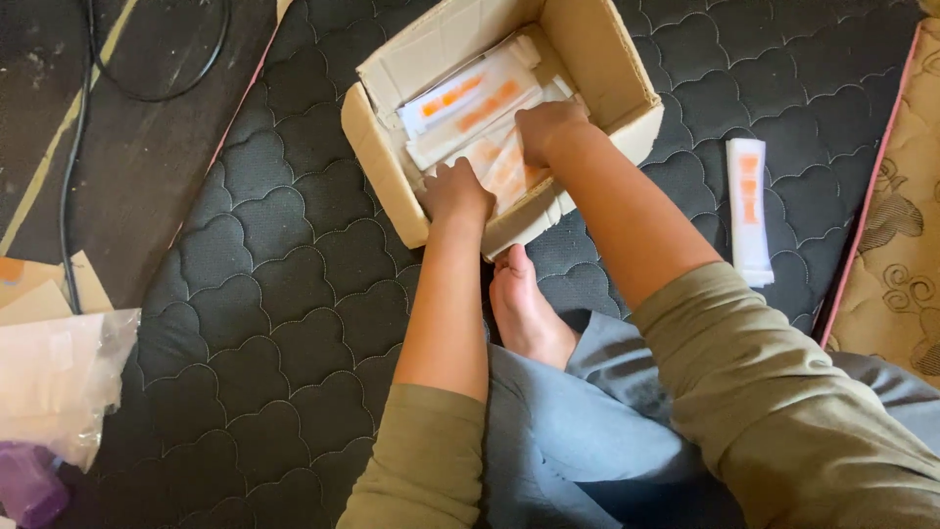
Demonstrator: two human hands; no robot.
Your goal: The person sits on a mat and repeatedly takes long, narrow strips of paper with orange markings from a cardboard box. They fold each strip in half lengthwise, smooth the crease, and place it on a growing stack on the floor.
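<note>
both hands (457, 191) (548, 130) among packets (468, 98) in box (377, 147)

A: Lighting? 
B: Soft, even daylight; the cardboard box (509, 108) interior and white sachets (470, 98) appear brightest, without glare.

A: Shadows, sharpness? 
B: Faint shadows under the forearms; slight blur at the hands; corners dimmer.

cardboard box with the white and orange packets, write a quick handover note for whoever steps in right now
Left hand: inside the near edge of the cardboard box, fingers curled on the packets; grip unclear.
Right hand: deeper in the box, pressing on the white and orange packets.
Things: box sits on the dark quilted mat, before the bare foot. One loose packet lies on the mat right of the box.
Done: many packets lie stacked in the box.
Left: the loose packet is outside.
</note>
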